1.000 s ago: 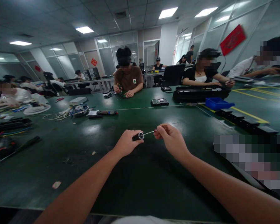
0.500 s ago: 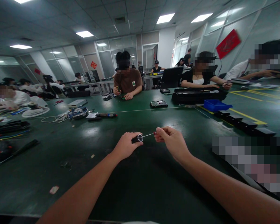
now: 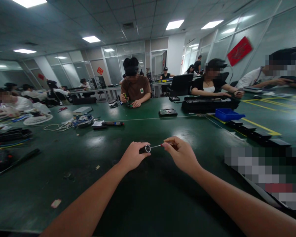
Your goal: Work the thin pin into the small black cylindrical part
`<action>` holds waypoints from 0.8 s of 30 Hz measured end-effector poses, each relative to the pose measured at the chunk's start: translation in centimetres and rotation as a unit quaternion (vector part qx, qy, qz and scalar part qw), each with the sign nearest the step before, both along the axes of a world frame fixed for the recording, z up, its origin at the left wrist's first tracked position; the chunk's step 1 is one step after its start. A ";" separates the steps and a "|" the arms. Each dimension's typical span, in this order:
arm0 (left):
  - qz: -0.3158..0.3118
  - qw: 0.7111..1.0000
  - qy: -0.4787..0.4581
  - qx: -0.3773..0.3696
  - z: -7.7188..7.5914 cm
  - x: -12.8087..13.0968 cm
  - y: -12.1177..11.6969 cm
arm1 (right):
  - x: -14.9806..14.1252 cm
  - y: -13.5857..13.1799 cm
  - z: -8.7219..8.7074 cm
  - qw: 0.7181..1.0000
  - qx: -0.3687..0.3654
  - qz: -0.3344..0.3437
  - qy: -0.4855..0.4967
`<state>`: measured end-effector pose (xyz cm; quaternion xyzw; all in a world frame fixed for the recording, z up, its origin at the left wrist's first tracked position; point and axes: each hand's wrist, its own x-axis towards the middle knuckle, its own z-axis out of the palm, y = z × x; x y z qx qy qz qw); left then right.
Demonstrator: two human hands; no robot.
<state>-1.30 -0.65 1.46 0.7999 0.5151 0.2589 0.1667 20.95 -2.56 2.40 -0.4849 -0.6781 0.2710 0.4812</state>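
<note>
1. The small black cylinder (image 3: 142, 150), with a pale ring around its end face, is above the green tabletop (image 3: 148, 204), between the fingers and thumb of the left hand (image 3: 131, 157), its ringed end turned right and toward the near side.
2. The left hand grasps it from the left, leaving the ring uncovered.
3. The right hand (image 3: 182, 154), to the right of the cylinder and apart from it, pinches a thin metal-shafted tool with a red collar (image 3: 156, 146). The shaft points left to the ringed end; whether its tip goes inside is too small to tell.
4. Beyond the hands lie a green-and-black circuit-board device (image 3: 168, 112) and, farther right, a blue plastic tray (image 3: 229, 115) beside a row of black blocks (image 3: 259, 132).
5. Far left of the hands is a coiled pale cable (image 3: 58, 127); near left lies a pale paper scrap (image 3: 56, 203).
6. At the far side, a person in a brown shirt (image 3: 135, 89) leans over the table.
</note>
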 end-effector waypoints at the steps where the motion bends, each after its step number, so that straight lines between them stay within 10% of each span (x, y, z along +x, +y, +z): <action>1: 0.002 1.000 0.000 0.002 0.0 -0.1 0.0 | -0.1 -0.1 0.0 1.000 0.005 0.009 -0.012; 24: -0.014 1.000 0.025 0.012 0.0 -0.2 0.2 | 0.1 0.3 -0.3 0.995 -0.023 0.013 -0.101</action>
